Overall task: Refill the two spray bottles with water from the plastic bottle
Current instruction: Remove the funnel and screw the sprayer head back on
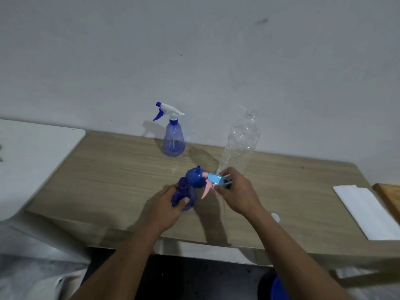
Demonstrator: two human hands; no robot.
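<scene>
My left hand [167, 205] grips a dark blue spray bottle [184, 194] with its neck uncovered, standing on the wooden table [108, 169]. My right hand [237, 192] holds a light blue spray head with a pink trigger [213, 180], off the bottle and just right of its neck. A blue funnel [194, 175] lies upside down behind the bottle. A clear plastic bottle [242, 141], uncapped, stands behind my right hand. A second, paler blue spray bottle [173, 139] with a white and blue head stands near the wall.
A white bottle cap [275, 217] lies on the table right of my right forearm. A folded white cloth [368, 211] and a wooden board [389, 197] lie at the right end. A white surface [32, 152] adjoins the table's left end.
</scene>
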